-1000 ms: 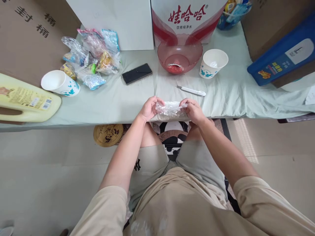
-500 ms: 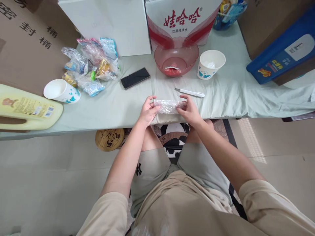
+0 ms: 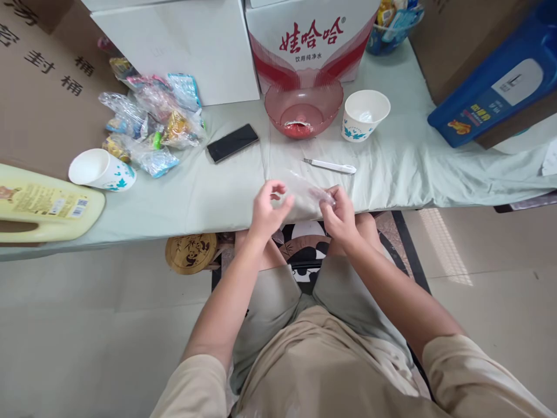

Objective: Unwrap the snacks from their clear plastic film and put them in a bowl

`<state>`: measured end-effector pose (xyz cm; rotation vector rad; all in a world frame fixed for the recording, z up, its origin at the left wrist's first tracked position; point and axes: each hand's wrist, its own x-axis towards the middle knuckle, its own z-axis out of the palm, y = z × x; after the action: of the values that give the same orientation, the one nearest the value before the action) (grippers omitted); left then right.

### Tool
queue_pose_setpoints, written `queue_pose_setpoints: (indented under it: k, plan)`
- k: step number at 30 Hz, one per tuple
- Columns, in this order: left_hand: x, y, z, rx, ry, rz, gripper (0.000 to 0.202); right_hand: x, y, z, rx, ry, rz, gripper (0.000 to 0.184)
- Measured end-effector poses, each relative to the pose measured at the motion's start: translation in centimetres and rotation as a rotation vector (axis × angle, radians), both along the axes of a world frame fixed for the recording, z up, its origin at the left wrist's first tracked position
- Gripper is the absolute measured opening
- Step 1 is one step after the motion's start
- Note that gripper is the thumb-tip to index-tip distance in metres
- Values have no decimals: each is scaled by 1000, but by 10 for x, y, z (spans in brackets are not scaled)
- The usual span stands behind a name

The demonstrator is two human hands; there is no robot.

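A crinkled piece of clear plastic wrap (image 3: 307, 187), smeared by motion, slants above the front of the cloth-covered table (image 3: 217, 200). Its right end is pinched in my right hand (image 3: 339, 212). My left hand (image 3: 270, 208) is beside the wrap's other end, thumb and fingers curved apart with nothing visible between them. Just beyond the wrap lies a white utility knife (image 3: 329, 166), its blade end to the left. Farther back, a translucent pink bowl (image 3: 278, 110) holds a small red-and-white item (image 3: 299, 128).
A phone (image 3: 232, 143) lies left of the bowl, near a heap of plastic-wrapped packets (image 3: 152, 119). Paper cups stand at right (image 3: 366, 116) and tip at left (image 3: 102, 170). A yellow jug (image 3: 65, 203), blue bottle (image 3: 491, 87) and white carton (image 3: 313, 43) flank the work area.
My left hand has come off the wrap and its fingers have spread. The wrap went from a level roll between both hands to a slanted strip in my right hand.
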<state>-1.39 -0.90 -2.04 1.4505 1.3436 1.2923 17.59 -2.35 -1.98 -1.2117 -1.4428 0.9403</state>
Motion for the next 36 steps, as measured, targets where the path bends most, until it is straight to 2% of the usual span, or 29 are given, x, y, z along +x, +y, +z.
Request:
queue_pose_setpoints:
  k: [2, 4, 5, 7, 9, 11, 13, 15, 17, 19, 22, 25, 27, 29, 32, 34, 36]
  plan:
    - [9, -4, 3, -56, -89, -223, 51, -3, -6, 0, 10, 27, 173, 27]
    - [15, -4, 2, -133, -151, -345, 57, -6, -9, -2, -7, 43, 244, 27]
    - [17, -4, 1, -159, -161, -358, 54, -7, -9, -2, -11, 44, 216, 26]
    - [20, -2, -2, -179, -151, -317, 49, -8, -8, -4, 20, 26, 70, 20]
    - [22, 1, -3, -188, -144, -267, 48, -7, -5, -5, 65, 7, -64, 22]
    - [22, 5, -3, -206, -149, -264, 47, -5, 0, -7, 37, 32, -40, 30]
    - [16, 11, -1, -173, -125, -261, 42, 2, 7, -8, -56, 66, 75, 27]
    - [4, 18, 0, -87, -13, -204, 33, 14, 20, -6, -89, 36, 117, 23]
    - [-13, 25, -2, -6, 190, -76, 26, 33, 42, 1, -1, -77, 41, 22]
    - [-29, 32, -6, 7, 406, 49, 32, 55, 76, 14, 157, -242, -95, 22]
    - [-41, 36, -14, -67, 645, 67, 37, 87, 138, 41, 296, -508, -269, 20]
    - [-38, 35, -17, -115, 826, 14, 35, 103, 196, 66, 215, -799, -341, 10]
    - [-34, 34, -17, -123, 899, -7, 33, 105, 223, 75, 113, -963, -324, 9]
    - [-33, 33, -16, -124, 930, -19, 32, 101, 242, 76, -9, -1070, -249, 20]
    - [-34, 32, -15, -111, 943, -22, 32, 93, 260, 61, -163, -1114, -107, 59]
    - [-36, 32, -16, -98, 946, -25, 31, 88, 269, 47, -148, -1081, -45, 71]
    - [-36, 32, -17, -84, 944, -28, 31, 88, 275, 38, -8, -1009, -40, 74]
